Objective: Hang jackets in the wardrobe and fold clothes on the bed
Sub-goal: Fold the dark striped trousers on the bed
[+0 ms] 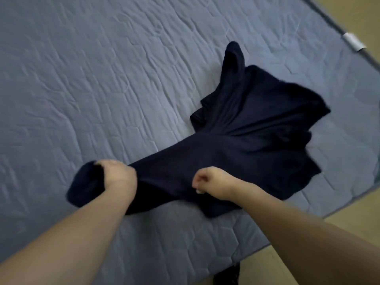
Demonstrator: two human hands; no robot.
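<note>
a dark navy garment [236,145] lay crumpled across the near right part of a blue-grey quilted mattress [82,79], one narrow end pointing to the far side and the bulk fanned out toward the right edge. the person's left hand [118,174] was at the near left end of the cloth, fingers curled into a bunched roll of fabric and gripping it. the right hand [207,183] sat just to its right on the same near edge, fingers curled tight; it seemed to pinch the cloth, though blur hid the contact.

the step looked like spreading the garment flat before folding. to do it well, both hands would likely need to hold one straight edge, well apart from each other, then lift and draw the cloth toward the near side so the far part settled smooth. a small white tag [353,41] marked the mattress's far right edge, and pale flooring [308,233] showed beyond.
</note>
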